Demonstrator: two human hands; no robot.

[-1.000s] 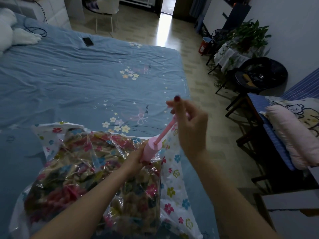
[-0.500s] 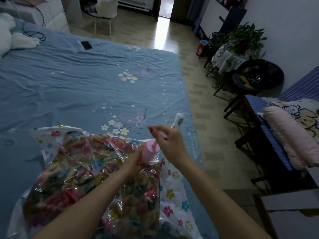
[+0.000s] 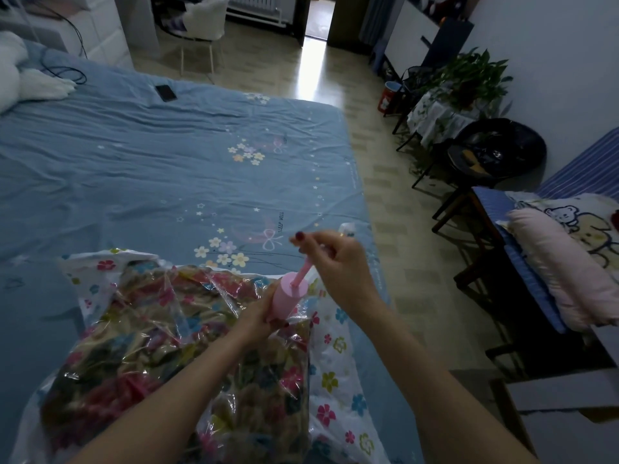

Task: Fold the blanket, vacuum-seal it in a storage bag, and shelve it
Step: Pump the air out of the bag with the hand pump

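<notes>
left hand [image 3: 259, 318] gripping pink pump [image 3: 287, 298] on storage bag [image 3: 187, 346] — right hand [image 3: 335, 259] pinching its plunger handle

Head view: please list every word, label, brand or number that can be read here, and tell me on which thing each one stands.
"SLEEP WELL": small dark letters printed on the blue flowered bed sheet, running vertically beside the pale bow.
Red cup on the floor: it bears a white mark, too small to read.
Clear flower-printed plastic storage bag, pink hand pump, black phone: no text visible.

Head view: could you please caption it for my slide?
Left hand steadies pink pump on bagged blanket; right hand grips plunger.
</notes>
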